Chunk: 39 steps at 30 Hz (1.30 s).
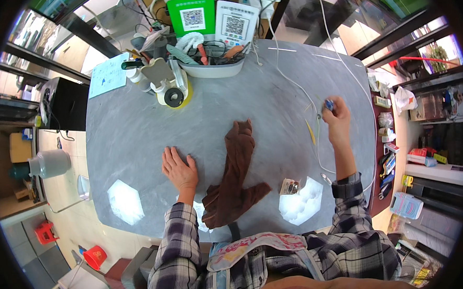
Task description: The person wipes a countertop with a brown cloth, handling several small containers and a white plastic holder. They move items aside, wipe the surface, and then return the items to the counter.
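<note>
My left hand rests palm down on the grey table, its fingers slightly apart and nothing in it. To its right lies a crumpled dark brown cloth, long and narrow at the top and wider near the table's front edge. My right hand is raised at the right side, its fingers closed on a small blue object whose kind I cannot tell. A thin yellow strip and a white cable lie just left of that hand. Nearer the front edge sits a small printed packet.
A white basket of odds and ends stands at the back, before two stands bearing printed codes. Left of it are a black tape roll, bottles and a light blue sheet. A dark red shelf with small goods runs along the right.
</note>
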Each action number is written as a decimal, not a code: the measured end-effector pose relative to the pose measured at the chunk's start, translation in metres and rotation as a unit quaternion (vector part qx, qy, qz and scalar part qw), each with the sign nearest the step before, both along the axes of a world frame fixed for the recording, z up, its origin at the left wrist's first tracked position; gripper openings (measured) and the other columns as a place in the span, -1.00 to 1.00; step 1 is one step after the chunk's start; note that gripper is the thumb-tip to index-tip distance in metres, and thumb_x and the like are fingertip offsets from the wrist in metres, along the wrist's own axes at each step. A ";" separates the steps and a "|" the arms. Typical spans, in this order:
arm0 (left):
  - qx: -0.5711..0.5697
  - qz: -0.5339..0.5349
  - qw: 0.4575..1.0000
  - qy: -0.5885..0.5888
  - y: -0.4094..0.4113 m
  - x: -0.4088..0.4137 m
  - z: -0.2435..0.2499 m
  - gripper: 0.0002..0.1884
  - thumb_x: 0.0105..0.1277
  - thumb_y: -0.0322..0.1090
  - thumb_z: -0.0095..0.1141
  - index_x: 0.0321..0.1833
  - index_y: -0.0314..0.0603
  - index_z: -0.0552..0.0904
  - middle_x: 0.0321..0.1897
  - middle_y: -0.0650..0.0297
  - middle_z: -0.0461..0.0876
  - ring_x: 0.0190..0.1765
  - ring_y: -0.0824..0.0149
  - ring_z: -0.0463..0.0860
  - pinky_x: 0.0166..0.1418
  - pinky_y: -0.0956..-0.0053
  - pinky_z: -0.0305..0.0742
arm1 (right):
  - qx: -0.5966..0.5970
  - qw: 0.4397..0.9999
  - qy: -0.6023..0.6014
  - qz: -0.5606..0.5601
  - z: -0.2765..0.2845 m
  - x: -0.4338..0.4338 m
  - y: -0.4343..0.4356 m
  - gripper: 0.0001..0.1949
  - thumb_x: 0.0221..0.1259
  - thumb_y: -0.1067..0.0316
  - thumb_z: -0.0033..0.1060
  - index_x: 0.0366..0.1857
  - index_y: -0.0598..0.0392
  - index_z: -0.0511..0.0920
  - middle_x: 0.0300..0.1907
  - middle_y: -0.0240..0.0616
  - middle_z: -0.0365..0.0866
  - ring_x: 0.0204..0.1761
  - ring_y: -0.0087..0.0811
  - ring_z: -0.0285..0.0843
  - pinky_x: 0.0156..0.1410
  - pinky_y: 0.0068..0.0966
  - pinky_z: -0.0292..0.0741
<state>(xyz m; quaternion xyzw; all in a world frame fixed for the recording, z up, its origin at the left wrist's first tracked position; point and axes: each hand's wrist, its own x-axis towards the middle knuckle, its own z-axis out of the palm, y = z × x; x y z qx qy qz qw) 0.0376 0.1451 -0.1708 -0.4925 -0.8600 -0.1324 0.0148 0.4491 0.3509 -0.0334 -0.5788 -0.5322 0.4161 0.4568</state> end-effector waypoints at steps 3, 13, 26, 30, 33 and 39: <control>-0.002 0.002 1.000 -0.005 -0.001 0.001 0.004 -0.35 0.46 -0.06 0.06 0.50 -0.31 0.38 0.56 -0.02 0.32 0.61 -0.07 0.22 0.63 0.00 0.05 | 0.096 0.989 0.046 0.105 0.059 -0.088 0.030 -0.78 0.19 0.61 0.20 -0.10 0.14 0.55 -0.36 -0.58 0.44 -0.33 -0.73 0.34 -0.20 -0.68 0.33; 0.008 0.005 1.000 -0.016 -0.001 0.000 0.005 -0.31 0.41 -0.05 0.10 0.50 -0.34 0.39 0.57 -0.05 0.31 0.61 -0.11 0.22 0.62 -0.07 0.05 | 0.256 0.933 -0.089 0.238 0.119 -0.243 0.123 -0.73 0.16 0.51 0.28 -0.04 0.12 0.57 -0.28 -0.31 0.70 -0.27 -0.52 0.70 -0.19 -0.49 0.58; 0.011 0.005 0.999 -0.038 -0.002 0.001 0.009 -0.32 0.41 -0.07 0.10 0.50 -0.35 0.37 0.58 -0.07 0.28 0.61 -0.12 0.21 0.62 -0.07 0.03 | 0.304 0.825 -0.375 0.293 0.076 -0.265 0.187 -0.70 0.16 0.43 0.27 0.00 0.14 0.66 -0.08 -0.04 0.71 -0.04 -0.03 0.71 0.08 -0.22 0.61; 0.011 0.005 0.999 -0.035 -0.002 0.003 0.009 -0.32 0.41 -0.07 0.10 0.50 -0.35 0.37 0.57 -0.07 0.29 0.61 -0.12 0.21 0.62 -0.08 0.03 | 0.280 0.778 -0.475 0.302 0.073 -0.272 0.191 -0.70 0.13 0.49 0.20 -0.03 0.14 0.66 -0.08 -0.02 0.72 -0.03 0.05 0.68 0.10 -0.14 0.59; 0.013 0.003 0.999 -0.037 -0.001 0.004 0.008 -0.31 0.41 -0.07 0.10 0.50 -0.35 0.37 0.57 -0.07 0.29 0.61 -0.12 0.21 0.62 -0.09 0.03 | 0.263 0.772 -0.480 0.324 0.071 -0.267 0.190 -0.73 0.12 0.48 0.18 -0.07 0.13 0.67 -0.12 -0.02 0.73 -0.05 0.06 0.68 0.08 -0.12 0.58; 0.009 0.008 1.000 -0.028 -0.003 0.003 0.009 -0.32 0.41 -0.07 0.11 0.50 -0.34 0.37 0.57 -0.07 0.29 0.61 -0.11 0.21 0.62 -0.08 0.03 | 0.275 0.771 -0.418 0.394 0.068 -0.280 0.166 -0.77 0.10 0.38 0.26 -0.14 0.08 0.67 -0.21 -0.11 0.76 -0.11 -0.03 0.72 -0.03 -0.16 0.60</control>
